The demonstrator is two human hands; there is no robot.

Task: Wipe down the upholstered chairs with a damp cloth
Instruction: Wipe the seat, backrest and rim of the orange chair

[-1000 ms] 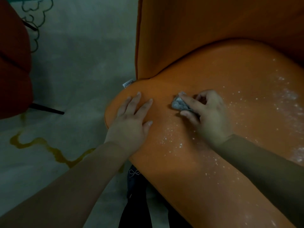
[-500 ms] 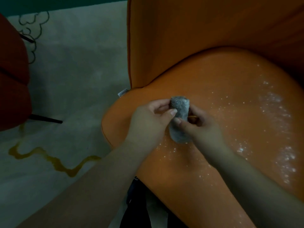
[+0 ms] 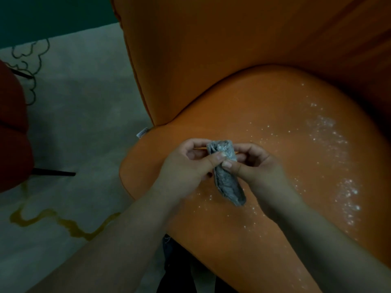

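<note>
My two bare forearms come in from the lower corners of the frame and meet at its centre, above the front of the seat. My left hand [image 3: 186, 163] has its fingers curled, thumb pressed against the upper part of the small grey damp cloth [image 3: 227, 172], pinching it. My right hand [image 3: 254, 166] grips the same cloth from the other side, thumb tip beside my left thumb, fingers folded behind the fabric. The cloth is rolled into a narrow bundle; its top sticks up between my fingertips and its lower end hangs free toward the seat, whether touching it I cannot tell.

Beneath my hands lies the rounded orange upholstered chair seat [image 3: 275, 240], speckled with white droplets or foam [image 3: 330, 140] that thicken toward the right of the frame. Beyond, the orange backrest [image 3: 232, 49] fills the upper frame. A small white tag [image 3: 142, 132] shows at the seat's left edge.

At left lies a pale rug with yellow and dark line patterns [image 3: 74, 127], with a red chair [image 3: 12, 134] at the left border.
</note>
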